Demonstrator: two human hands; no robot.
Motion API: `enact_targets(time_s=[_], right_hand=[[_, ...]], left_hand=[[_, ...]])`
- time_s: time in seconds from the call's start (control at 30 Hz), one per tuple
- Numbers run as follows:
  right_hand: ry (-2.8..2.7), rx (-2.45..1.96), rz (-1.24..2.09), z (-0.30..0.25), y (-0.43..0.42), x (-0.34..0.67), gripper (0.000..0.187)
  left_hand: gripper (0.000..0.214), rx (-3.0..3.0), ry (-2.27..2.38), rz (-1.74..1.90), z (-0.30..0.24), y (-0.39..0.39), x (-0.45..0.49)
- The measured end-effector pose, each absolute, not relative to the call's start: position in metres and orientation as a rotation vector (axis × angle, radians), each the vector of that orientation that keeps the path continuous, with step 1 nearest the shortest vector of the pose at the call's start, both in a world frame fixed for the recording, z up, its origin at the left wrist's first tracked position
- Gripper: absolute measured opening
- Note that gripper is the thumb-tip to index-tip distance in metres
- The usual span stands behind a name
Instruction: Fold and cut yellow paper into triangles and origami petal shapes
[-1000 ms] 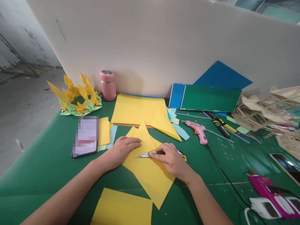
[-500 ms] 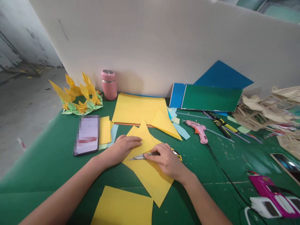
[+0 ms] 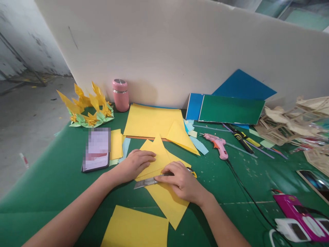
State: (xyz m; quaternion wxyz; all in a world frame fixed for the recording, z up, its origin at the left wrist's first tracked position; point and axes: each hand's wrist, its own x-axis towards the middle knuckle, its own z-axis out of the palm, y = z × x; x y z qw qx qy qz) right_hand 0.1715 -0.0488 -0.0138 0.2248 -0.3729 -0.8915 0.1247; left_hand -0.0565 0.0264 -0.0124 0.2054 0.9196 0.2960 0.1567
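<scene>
My left hand lies flat with its fingers stretched out, pressing on a folded sheet of yellow paper. In my right hand is a utility knife, its broad silver blade pointing left. The blade lies across the lower part of the folded paper, and its tip sticks out past the paper's left edge over the green table. My fingers hide most of the knife's handle; its yellow-edged end shows behind the hand. Below the blade, a yellow flap reaches toward me.
Nearest me lies another yellow sheet. Beyond are stacked yellow sheets and a folded yellow piece. A phone and paper crown are left; a pink glue gun, its cord and a power bank are right.
The knife has come out from the fold toward me, and its blade now lies fully in sight with the tip past the paper's left edge. My left hand stays on the paper.
</scene>
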Motion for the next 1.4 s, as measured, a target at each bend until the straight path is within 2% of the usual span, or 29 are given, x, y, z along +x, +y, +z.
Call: enact_targets(time_s=[0.07,0.2,0.37,0.57,0.73,0.93,1.13,1.2,1.3,1.4], right_hand=[[-2.432,-1.044,0.401,-0.009,-0.050,0.176,0.028],[-2.338,-1.092,0.469,0.000,-0.046,0.184,0.026],[-2.215,-1.396,0.370,-0.001,-0.023,0.187,0.037],[-2.037,-1.504,0.518,-0.013,-0.005,0.174,0.051],[-1.874,-1.474,0.630,-0.019,-0.002,0.168,0.053],[-1.783,-1.438,0.821,-0.017,0.011,0.163,0.048],[-1.575,-1.387,1.058,-0.022,0.037,0.158,0.054],[-1.533,-1.328,1.081,-0.021,0.039,0.157,0.048],[-1.531,-1.266,1.082,-0.012,0.033,0.158,0.023],[-1.508,-1.247,0.996,0.001,0.024,0.164,0.019]], left_hand=[[0.025,2.566,0.831,0.432,-0.010,0.025,-0.056],[0.042,2.526,0.864,0.431,-0.009,0.022,-0.058],[0.056,2.413,0.862,0.490,-0.009,0.021,-0.062],[0.062,2.362,0.826,0.546,-0.011,0.018,-0.065],[0.054,2.360,0.786,0.525,-0.009,0.017,-0.065],[0.024,2.497,0.593,0.476,-0.009,0.019,-0.063],[0.030,2.671,0.592,0.469,-0.008,0.016,-0.064],[0.032,2.660,0.600,0.510,-0.007,0.015,-0.064],[0.026,2.597,0.642,0.729,-0.007,0.014,-0.064],[0.019,2.481,0.693,1.072,-0.007,0.013,-0.063]])
